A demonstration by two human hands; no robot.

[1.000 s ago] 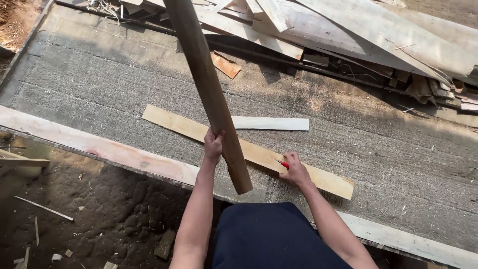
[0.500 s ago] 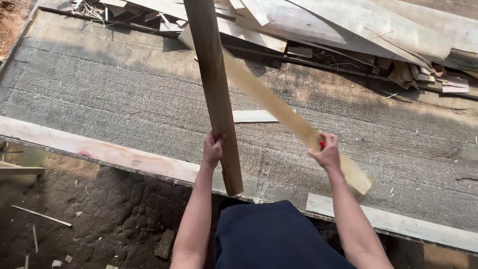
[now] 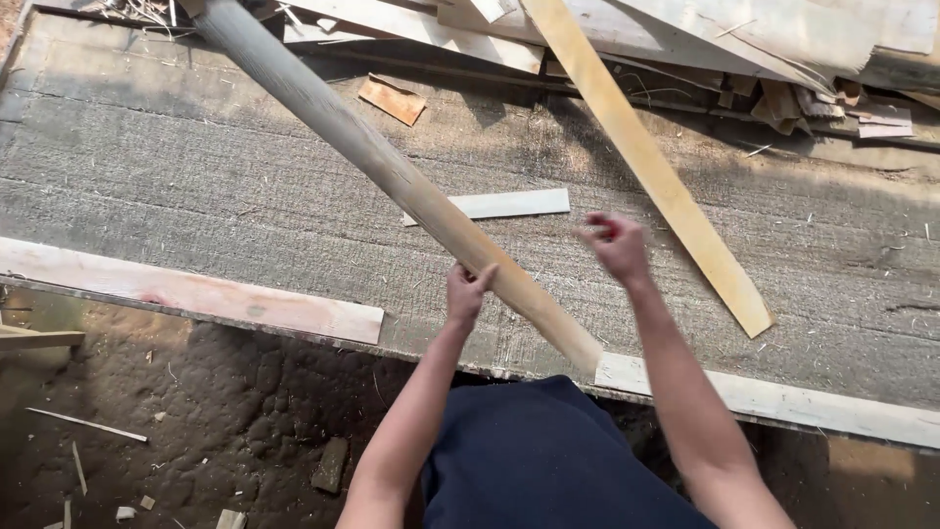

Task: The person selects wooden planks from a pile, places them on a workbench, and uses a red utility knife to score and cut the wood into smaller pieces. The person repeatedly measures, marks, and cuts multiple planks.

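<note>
While a grey concrete slab (image 3: 196, 176) fills most of the view, a long grey-brown wooden plank (image 3: 392, 176) slants across it from upper left to lower right. A paler wooden strip (image 3: 651, 171) slants beside it, its far end among piled scrap boards (image 3: 744, 39). The left hand (image 3: 467, 291) grips the plank near its lower end. The right hand (image 3: 615, 245) hovers loosely curled, apart from the strip, pinching something small and red.

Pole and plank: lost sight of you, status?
Left hand gripping grey pole. Right hand free, fingers curled on something small and red, plank beside it. Scrap pile beyond.
</note>
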